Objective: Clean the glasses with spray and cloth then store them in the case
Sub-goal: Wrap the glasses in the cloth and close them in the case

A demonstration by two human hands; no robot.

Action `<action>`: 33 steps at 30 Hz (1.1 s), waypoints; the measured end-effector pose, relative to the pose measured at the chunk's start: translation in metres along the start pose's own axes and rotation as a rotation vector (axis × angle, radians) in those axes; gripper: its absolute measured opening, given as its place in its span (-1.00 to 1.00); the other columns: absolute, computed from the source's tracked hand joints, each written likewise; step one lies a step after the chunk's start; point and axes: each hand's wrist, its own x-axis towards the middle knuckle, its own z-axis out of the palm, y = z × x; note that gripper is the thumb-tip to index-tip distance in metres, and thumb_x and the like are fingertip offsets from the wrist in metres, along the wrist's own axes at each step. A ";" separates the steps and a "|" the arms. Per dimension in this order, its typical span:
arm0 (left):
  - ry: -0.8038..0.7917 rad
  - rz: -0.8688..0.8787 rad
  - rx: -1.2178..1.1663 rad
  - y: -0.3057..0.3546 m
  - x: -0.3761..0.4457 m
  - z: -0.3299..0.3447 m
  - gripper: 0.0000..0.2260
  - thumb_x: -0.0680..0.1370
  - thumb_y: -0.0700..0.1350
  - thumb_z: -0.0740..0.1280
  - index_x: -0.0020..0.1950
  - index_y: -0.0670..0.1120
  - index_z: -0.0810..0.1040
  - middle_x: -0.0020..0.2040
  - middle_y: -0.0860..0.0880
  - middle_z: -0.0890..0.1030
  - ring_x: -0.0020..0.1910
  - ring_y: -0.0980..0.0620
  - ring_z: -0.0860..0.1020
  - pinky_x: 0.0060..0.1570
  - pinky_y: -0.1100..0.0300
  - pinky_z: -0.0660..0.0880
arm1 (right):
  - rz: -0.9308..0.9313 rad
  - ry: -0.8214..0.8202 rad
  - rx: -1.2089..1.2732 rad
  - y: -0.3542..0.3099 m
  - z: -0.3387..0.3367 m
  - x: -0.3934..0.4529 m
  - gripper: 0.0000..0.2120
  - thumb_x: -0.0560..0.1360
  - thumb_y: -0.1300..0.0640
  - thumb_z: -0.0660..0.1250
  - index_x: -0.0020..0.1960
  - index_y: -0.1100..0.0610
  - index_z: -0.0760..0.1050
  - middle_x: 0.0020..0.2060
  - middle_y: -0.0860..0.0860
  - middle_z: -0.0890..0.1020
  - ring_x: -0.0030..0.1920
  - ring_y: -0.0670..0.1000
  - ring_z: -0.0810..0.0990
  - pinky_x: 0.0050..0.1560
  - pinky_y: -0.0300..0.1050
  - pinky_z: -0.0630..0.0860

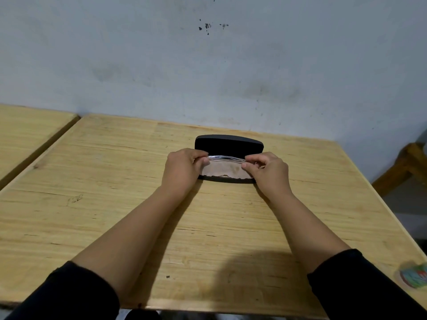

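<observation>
A black glasses case (228, 144) lies open on the wooden table (115, 192), its lid standing upright at the back. Inside its lower half a brownish lining or cloth (225, 170) shows. Clear-framed glasses (226, 158) are held folded just above the case's lower half. My left hand (184, 168) pinches the glasses' left end and my right hand (265, 169) pinches their right end. Both hands rest at the case's sides. No spray bottle is in view.
A second wooden table (27, 135) stands at the left across a narrow gap. A grey wall rises directly behind the case. A small round green-and-white object (413, 276) lies at the table's right edge. A wooden chair or stool (402, 167) stands at the right.
</observation>
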 end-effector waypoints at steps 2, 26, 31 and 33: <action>0.007 -0.010 -0.022 -0.001 -0.001 -0.001 -0.77 0.46 -0.05 0.40 0.09 -0.06 0.62 0.06 -0.05 0.66 0.02 0.04 0.58 0.08 0.35 0.39 | 0.009 0.015 0.014 -0.001 -0.001 -0.001 -0.76 0.39 0.16 0.49 0.05 0.13 0.64 -0.10 0.01 0.61 -0.24 -0.20 0.50 -0.23 -0.59 0.39; 0.119 -0.169 -0.224 0.009 0.014 -0.015 -0.90 0.50 -0.07 0.35 -0.05 -0.01 0.64 -0.16 0.08 0.64 -0.12 0.18 0.55 -0.17 0.49 0.33 | 0.107 0.100 0.159 -0.014 -0.022 0.011 -0.86 0.46 0.15 0.41 0.01 0.06 0.65 -0.17 -0.12 0.65 -0.18 -0.24 0.55 -0.23 -0.55 0.38; 0.111 -0.145 -0.241 0.005 0.003 -0.016 -0.91 0.48 -0.11 0.37 -0.05 -0.02 0.64 -0.14 0.10 0.64 -0.09 0.17 0.56 -0.12 0.52 0.34 | 0.039 0.135 0.166 -0.007 -0.020 -0.005 -0.87 0.45 0.18 0.41 -0.02 0.08 0.66 -0.13 -0.07 0.68 -0.13 -0.18 0.59 -0.06 -0.33 0.48; 0.104 -0.147 -0.254 0.003 -0.003 -0.016 -0.89 0.48 -0.12 0.38 -0.03 0.00 0.64 -0.13 0.11 0.64 -0.06 0.18 0.57 -0.08 0.51 0.36 | -0.007 0.145 0.147 -0.003 -0.019 -0.010 -0.86 0.44 0.20 0.42 -0.01 0.10 0.67 -0.10 -0.07 0.67 -0.10 -0.17 0.59 -0.05 -0.41 0.46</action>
